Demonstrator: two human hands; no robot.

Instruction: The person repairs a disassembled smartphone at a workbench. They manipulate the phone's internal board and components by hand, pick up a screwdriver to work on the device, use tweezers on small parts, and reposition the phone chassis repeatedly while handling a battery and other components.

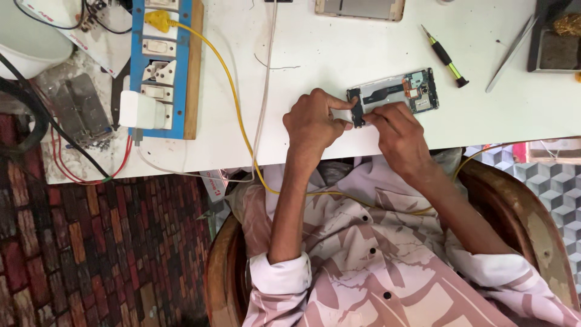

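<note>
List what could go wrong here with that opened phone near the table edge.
1. The opened phone lies close to the white table's front edge; a push from the left hand or right hand might slide it off.
2. Both hands' fingertips pinch at its dark lower end, where exposed parts could bend.
3. The yellow cable runs past the left arm and might snag.

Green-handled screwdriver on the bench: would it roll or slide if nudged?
The screwdriver has a slim, round-looking handle and lies flat on the smooth white table, so it probably rolls sideways easily. It looks small and light, likely stiff. Both hands are away, at the opened phone.
</note>
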